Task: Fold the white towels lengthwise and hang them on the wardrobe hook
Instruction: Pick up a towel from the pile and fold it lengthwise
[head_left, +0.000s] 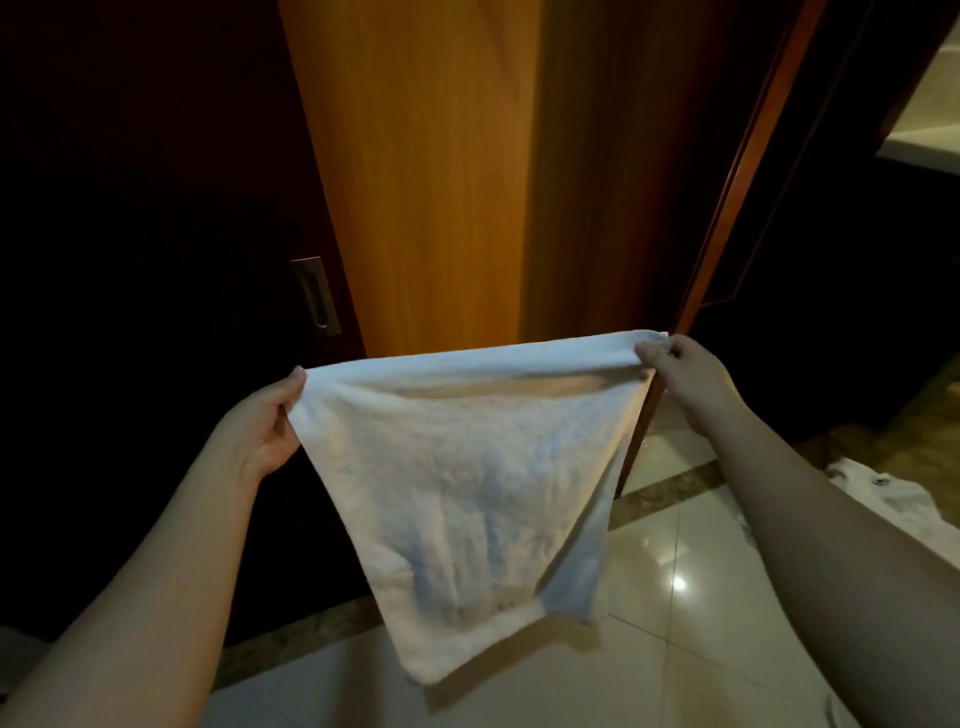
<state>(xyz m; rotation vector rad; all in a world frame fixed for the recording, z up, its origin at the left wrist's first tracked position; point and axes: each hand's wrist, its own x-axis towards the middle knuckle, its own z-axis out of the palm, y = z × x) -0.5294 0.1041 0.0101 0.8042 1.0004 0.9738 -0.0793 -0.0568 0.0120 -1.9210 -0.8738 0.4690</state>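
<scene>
A white towel (467, 493) hangs in front of me, doubled over, its top edge stretched level between both hands. My left hand (265, 426) grips the top left corner, thumb over the edge. My right hand (685, 371) pinches the top right corner. The towel's lower end tapers and hangs free above the floor. Behind it stands the wooden wardrobe panel (426, 171). No hook is in view.
A dark sliding door with a recessed metal handle (315, 295) is at the left. A wooden frame (737, 171) runs up at the right. Glossy floor tiles (675, 545) lie below. More white cloth (898, 506) lies on the floor at the right.
</scene>
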